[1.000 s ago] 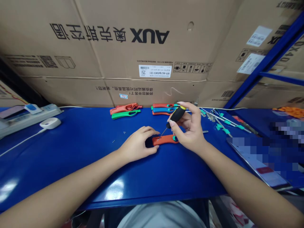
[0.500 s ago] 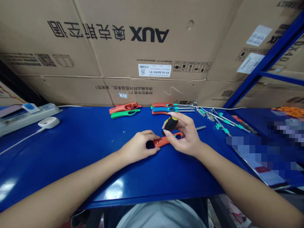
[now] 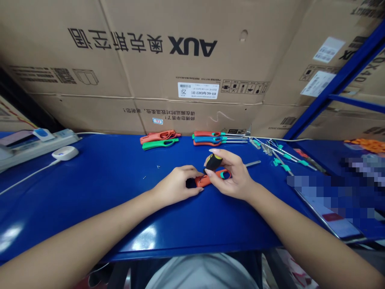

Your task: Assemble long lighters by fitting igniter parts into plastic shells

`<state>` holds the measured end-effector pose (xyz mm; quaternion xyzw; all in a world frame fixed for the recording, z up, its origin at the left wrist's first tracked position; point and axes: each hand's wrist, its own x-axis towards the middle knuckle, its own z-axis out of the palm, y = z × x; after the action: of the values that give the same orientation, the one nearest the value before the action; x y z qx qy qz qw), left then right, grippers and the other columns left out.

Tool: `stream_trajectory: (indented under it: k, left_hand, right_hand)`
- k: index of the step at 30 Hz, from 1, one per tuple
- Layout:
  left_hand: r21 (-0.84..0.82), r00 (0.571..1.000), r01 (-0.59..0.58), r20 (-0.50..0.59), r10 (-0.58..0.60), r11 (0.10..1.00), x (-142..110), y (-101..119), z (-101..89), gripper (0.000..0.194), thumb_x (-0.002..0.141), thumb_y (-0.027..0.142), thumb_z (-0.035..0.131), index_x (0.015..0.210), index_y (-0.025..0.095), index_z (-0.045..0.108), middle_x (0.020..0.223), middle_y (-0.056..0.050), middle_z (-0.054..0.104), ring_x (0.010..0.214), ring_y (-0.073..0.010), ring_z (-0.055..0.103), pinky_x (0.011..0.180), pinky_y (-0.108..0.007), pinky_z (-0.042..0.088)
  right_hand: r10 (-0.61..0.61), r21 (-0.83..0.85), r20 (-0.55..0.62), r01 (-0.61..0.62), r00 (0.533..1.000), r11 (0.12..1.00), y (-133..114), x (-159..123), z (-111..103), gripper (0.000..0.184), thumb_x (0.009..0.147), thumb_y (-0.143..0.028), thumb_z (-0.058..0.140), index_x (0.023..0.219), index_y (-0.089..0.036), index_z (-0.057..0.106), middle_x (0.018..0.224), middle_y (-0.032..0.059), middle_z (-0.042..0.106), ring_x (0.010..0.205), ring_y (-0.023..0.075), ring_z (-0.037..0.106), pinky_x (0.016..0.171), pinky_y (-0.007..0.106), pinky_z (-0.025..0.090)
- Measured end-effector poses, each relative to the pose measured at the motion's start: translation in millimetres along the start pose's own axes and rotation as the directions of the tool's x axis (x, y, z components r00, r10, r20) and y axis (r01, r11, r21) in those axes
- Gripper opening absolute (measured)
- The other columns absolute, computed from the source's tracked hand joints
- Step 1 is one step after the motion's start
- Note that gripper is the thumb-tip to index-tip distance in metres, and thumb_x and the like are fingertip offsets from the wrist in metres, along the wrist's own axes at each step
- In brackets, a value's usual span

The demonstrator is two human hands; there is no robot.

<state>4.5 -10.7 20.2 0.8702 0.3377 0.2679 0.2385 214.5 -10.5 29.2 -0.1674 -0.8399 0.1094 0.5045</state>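
An orange long-neck lighter (image 3: 203,181) lies on the blue table in front of me, its metal tube pointing right. My left hand (image 3: 178,185) pinches the lighter's left end between thumb and fingers. Above the lighter, my right hand (image 3: 233,174) grips a stubby black and yellow screwdriver (image 3: 213,162), tilted with its lower end toward the orange body. The screwdriver's tip is hidden. Two small screws (image 3: 158,166) lie to the left of my left hand. Part of the lighter's trigger loop is covered by my right hand.
Orange and green handle shells (image 3: 160,143) lie at the back, beside lighters with metal tubes (image 3: 210,140). Loose tubes with teal parts (image 3: 284,154) lie at the right, near a phone (image 3: 331,212). A power strip (image 3: 45,140) stands left; a large carton (image 3: 135,80) rises behind.
My right hand and the screwdriver have shifted slightly down and left, and the screwdriver is turned a little. My left hand stays on the lighter. The camera view has shifted slightly.
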Motion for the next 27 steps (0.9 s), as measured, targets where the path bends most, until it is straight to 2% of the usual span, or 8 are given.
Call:
stream_trajectory:
  k: [4,10,13,17,19,22,25,27]
  left_hand:
    - [0.013,1.000,-0.011,0.002,0.011,1.000,-0.3,-0.8,0.1,0.011,0.081,0.020,0.074,0.092,0.017,0.072,0.095,-0.004,0.070,0.088,-0.0190,0.067,0.081,-0.029,0.052]
    - [0.016,1.000,-0.015,-0.007,0.015,1.000,-0.4,-2.1,0.7,0.016,0.082,0.023,0.073,0.096,0.016,0.072,0.095,-0.005,0.070,0.088,-0.0201,0.067,0.083,-0.031,0.054]
    - [0.003,1.000,-0.018,-0.011,0.018,1.000,-0.7,-3.9,2.1,0.020,0.082,0.024,0.073,0.100,0.016,0.071,0.099,-0.007,0.071,0.091,-0.0212,0.067,0.086,-0.033,0.054]
    - [0.006,1.000,-0.021,-0.010,0.021,1.000,-1.0,-4.9,2.7,0.024,0.082,0.023,0.073,0.105,0.016,0.071,0.103,-0.008,0.071,0.095,-0.0224,0.068,0.087,-0.034,0.054]
    - [0.013,1.000,-0.018,-0.003,0.018,1.000,-0.7,-4.2,2.2,0.026,0.082,0.023,0.073,0.107,0.016,0.071,0.103,-0.008,0.071,0.095,-0.0226,0.068,0.087,-0.034,0.054]
    - [0.023,1.000,-0.020,0.011,0.020,1.000,-0.4,-2.6,1.5,0.027,0.082,0.024,0.074,0.107,0.015,0.071,0.102,-0.008,0.072,0.093,-0.0224,0.068,0.086,-0.034,0.055]
    - [0.042,1.000,-0.025,0.011,0.025,0.999,-0.8,-1.5,1.6,0.026,0.082,0.022,0.075,0.106,0.013,0.071,0.103,-0.009,0.071,0.096,-0.0231,0.068,0.088,-0.034,0.054]
    - [0.056,1.000,-0.029,0.010,0.028,0.998,-1.5,-1.0,1.9,0.029,0.082,0.022,0.074,0.109,0.013,0.071,0.105,-0.009,0.071,0.099,-0.0238,0.068,0.090,-0.034,0.054]
  right_hand:
    - [0.027,-0.008,0.016,-0.027,1.000,1.000,-2.7,0.9,1.6,0.069,0.091,-0.012,0.061,0.150,-0.031,0.029,0.128,0.0103,0.060,0.089,0.0171,0.068,0.074,0.034,0.062]
    - [0.188,0.001,0.029,-0.188,0.982,0.982,-9.3,9.2,0.8,0.063,0.095,-0.017,0.057,0.150,-0.028,0.028,0.116,0.0089,0.064,0.092,0.0198,0.068,0.076,0.037,0.061]
    - [0.251,-0.006,0.044,-0.251,0.967,0.968,-8.6,11.4,-0.3,0.063,0.095,-0.021,0.057,0.150,-0.028,0.027,0.106,0.0073,0.065,0.082,0.0192,0.068,0.069,0.035,0.061]
    - [0.316,-0.110,-0.046,-0.320,0.948,0.941,-6.5,10.3,-1.3,0.063,0.089,-0.030,0.070,0.143,-0.031,0.037,0.089,0.0010,0.064,0.059,0.0142,0.059,0.051,0.029,0.055]
    - [0.316,-0.113,-0.068,-0.322,0.946,0.940,-7.5,11.0,-1.6,0.059,0.088,-0.032,0.070,0.139,-0.030,0.041,0.096,0.0016,0.064,0.058,0.0120,0.057,0.052,0.027,0.055]
    - [0.342,0.065,-0.003,-0.341,0.940,0.938,-10.2,14.6,-1.1,0.049,0.098,-0.030,0.055,0.143,-0.029,0.037,0.123,0.0087,0.062,0.059,0.0091,0.060,0.057,0.028,0.059]
    - [0.401,0.185,-0.029,-0.389,0.916,0.902,-10.4,17.2,-0.1,0.043,0.100,-0.032,0.052,0.141,-0.028,0.037,0.116,0.0078,0.066,0.050,0.0074,0.057,0.048,0.024,0.056]
    - [0.366,0.066,-0.153,-0.360,0.918,0.931,-9.7,17.2,-0.6,0.042,0.093,-0.033,0.065,0.131,-0.027,0.048,0.110,0.0058,0.068,0.055,0.0097,0.059,0.050,0.025,0.056]
